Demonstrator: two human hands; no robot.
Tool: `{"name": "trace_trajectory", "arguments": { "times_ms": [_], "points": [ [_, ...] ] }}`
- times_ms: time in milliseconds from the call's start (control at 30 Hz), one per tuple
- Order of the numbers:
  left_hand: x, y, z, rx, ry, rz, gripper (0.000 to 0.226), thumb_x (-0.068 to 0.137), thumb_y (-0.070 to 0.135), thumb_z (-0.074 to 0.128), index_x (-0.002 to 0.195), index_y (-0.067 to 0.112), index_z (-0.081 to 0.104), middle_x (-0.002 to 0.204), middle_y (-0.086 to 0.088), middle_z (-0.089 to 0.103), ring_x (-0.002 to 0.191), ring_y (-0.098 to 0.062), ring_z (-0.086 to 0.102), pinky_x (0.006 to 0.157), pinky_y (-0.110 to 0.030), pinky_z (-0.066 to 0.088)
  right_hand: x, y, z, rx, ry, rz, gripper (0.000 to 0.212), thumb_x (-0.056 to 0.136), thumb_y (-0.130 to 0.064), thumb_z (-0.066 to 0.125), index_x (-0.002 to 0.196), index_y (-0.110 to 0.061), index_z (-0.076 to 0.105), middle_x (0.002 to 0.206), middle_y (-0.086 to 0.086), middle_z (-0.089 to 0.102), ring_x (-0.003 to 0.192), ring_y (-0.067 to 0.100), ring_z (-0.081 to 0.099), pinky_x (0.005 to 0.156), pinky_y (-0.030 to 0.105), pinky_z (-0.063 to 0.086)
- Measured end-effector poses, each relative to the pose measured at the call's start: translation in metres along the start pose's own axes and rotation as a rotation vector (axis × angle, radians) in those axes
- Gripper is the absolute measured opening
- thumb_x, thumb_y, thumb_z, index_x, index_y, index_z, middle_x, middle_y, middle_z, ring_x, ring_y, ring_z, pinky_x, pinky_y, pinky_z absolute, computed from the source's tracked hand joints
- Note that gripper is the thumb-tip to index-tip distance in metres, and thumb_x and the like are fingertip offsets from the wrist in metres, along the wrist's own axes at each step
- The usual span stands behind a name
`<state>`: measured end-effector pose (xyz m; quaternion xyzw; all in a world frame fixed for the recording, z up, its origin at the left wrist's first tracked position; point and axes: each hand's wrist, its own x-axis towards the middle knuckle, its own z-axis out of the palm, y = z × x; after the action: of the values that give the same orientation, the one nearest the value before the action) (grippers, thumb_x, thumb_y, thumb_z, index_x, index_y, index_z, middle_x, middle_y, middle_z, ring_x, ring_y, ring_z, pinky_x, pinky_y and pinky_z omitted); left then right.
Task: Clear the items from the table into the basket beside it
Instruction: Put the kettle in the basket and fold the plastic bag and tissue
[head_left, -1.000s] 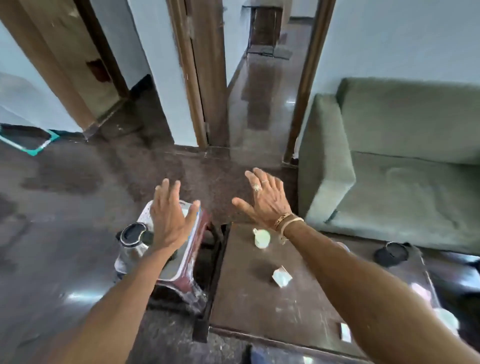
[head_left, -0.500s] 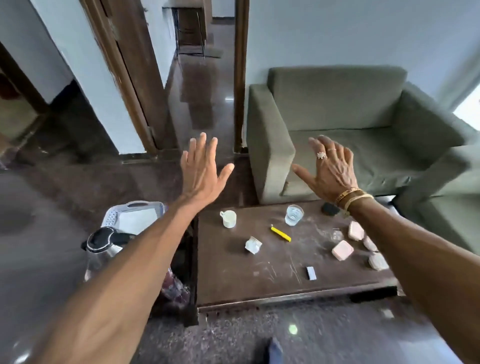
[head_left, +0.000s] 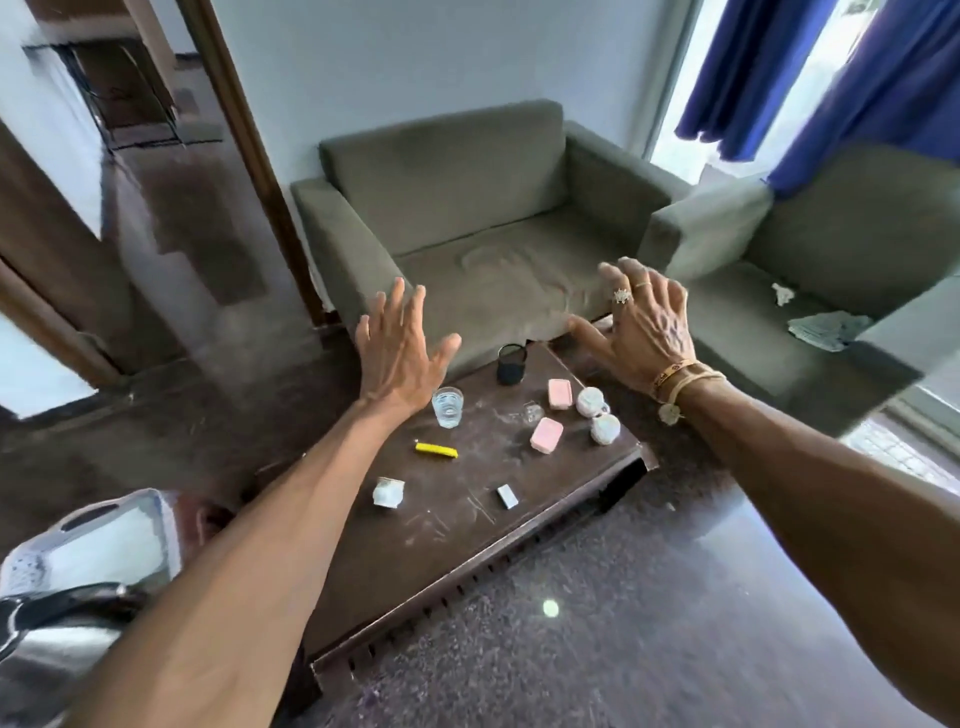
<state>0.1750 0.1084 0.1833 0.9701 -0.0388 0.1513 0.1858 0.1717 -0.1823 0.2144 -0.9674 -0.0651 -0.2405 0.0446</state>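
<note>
Two empty hands are what I have to work with: the left hand (head_left: 400, 358) hangs over the counter's (head_left: 431, 545) 10 o'clock corner and the right hand (head_left: 644, 332) over its 1 o'clock end, and neither touches anything. By my reading nothing has been cleared yet. The glass (head_left: 447, 408) sits just below the left palm, with a yellow stick (head_left: 436, 450) at its 6 o'clock. A crumpled cup (head_left: 388, 492) lies nearer me, with a small white block (head_left: 507, 496) at 3 o'clock of it. Pink boxes (head_left: 546, 434) and white jars (head_left: 605, 428) cluster on the right, and a black cup (head_left: 511, 364) stands at 12 o'clock. The basket (head_left: 104, 535) lies off the counter at 8 o'clock, blurred and low in my view, just beside a kettle (head_left: 52, 639). I would start with the glass, as it is nearest the left hand: come down from above, wrap round its wall, keep it upright since it seems to hold water, and carry it low toward the basket. The right hand could take a pink box meanwhile. On both hands the fingers (head_left: 397, 306) are straight and fully spread, thumbs wide, and they grip nothing.
</note>
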Motion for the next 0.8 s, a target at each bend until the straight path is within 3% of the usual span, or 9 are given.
{"name": "trace_trajectory", "arguments": {
  "times_ms": [267,533,800],
  "points": [
    [-0.005,0.083,0.032,0.000,-0.003,0.023,0.079,0.091,0.052,0.058,0.152,0.012,0.027,0.162,-0.014,0.018,0.149,-0.035,0.018,0.117,-0.053,0.020,-0.042,0.080,-0.014,-0.003,-0.044,0.050,0.082,0.084,-0.074,0.035,0.141,-0.016,0.042,0.142,0.009,0.042,0.131,0.030,0.040,0.107,0.046,0.029],
    [0.005,0.169,0.062,0.012,0.017,0.058,0.079,0.091,0.052,0.057,0.152,0.013,0.026,0.162,-0.012,0.018,0.148,-0.036,0.017,0.117,-0.054,0.021,-0.055,0.170,-0.020,-0.018,-0.010,0.084,0.074,0.088,-0.069,0.045,0.140,-0.016,0.042,0.142,0.009,0.042,0.130,0.031,0.040,0.106,0.047,0.031],
    [0.000,0.239,0.129,-0.016,-0.103,0.097,0.079,0.091,0.049,0.059,0.153,0.016,0.025,0.164,-0.009,0.013,0.150,-0.033,0.013,0.119,-0.052,0.016,-0.080,0.231,-0.003,-0.006,-0.023,0.168,0.073,0.088,-0.070,0.044,0.138,-0.016,0.042,0.141,0.010,0.043,0.127,0.032,0.042,0.104,0.048,0.034]
  ]
}}
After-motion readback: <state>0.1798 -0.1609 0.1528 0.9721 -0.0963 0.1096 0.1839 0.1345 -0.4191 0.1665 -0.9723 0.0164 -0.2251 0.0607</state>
